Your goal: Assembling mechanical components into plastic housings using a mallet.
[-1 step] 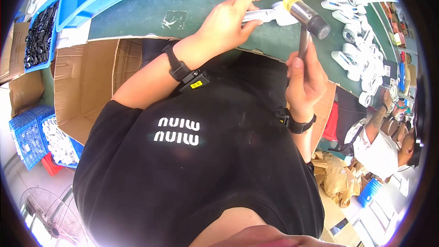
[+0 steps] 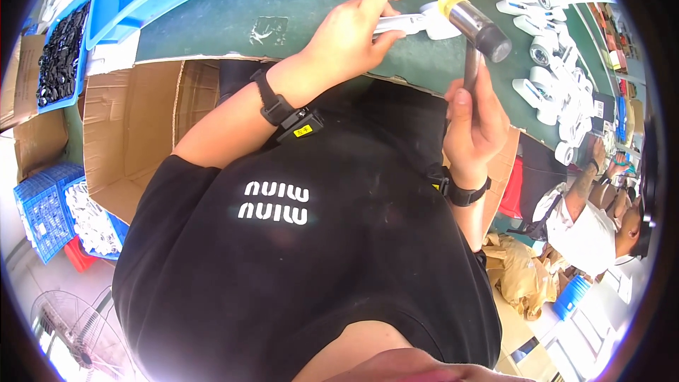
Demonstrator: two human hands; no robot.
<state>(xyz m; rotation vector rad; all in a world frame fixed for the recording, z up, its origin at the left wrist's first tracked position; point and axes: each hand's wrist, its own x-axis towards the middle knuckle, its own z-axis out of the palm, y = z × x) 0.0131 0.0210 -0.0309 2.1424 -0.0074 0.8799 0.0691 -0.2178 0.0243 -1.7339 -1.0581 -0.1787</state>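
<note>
From here, I see the left hand point(image 2: 357, 35) pinching a white part point(image 2: 400, 24) toward three o'clock, maybe to steady it. The right hand point(image 2: 474, 124) wraps round a hammer point(image 2: 472, 25), perhaps for control.

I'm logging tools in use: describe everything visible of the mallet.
The mallet has a cylindrical head with a yellow end, a shiny dark middle that looks metallic and a black, rubbery-looking end. The head slants, black end toward the picture's lower right. The right hand grips its slim dark handle. Whether the yellow end touches the white part is unclear.
</note>
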